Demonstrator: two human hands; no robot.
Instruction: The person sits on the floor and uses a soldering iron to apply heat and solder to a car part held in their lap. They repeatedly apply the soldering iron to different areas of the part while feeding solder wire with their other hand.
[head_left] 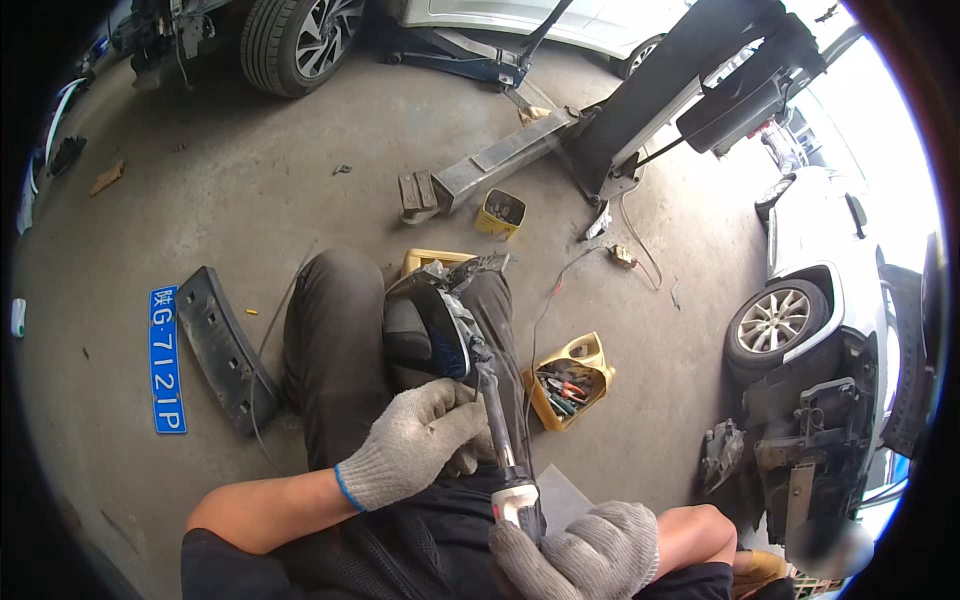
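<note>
A dark curved car lamp or mirror housing (428, 325) lies across my lap, its rim rough and grey along the right side. My right hand (578, 552), in a grey knitted glove, is closed around the white handle of a soldering iron (503, 430). The iron's long metal barrel points away from me, its tip at the housing's near right edge. My left hand (425, 440), gloved too, is closed at that edge beside the barrel. Its fingertips are pinched together, and what they hold is mostly hidden.
Right of my legs stands a cut yellow jug of tools (570, 385). Ahead are a yellow tin (500, 213) and a lift post (640, 100) with its arm. A blue licence plate (167, 360) and black plastic strip (222, 350) lie left. Cables cross the floor.
</note>
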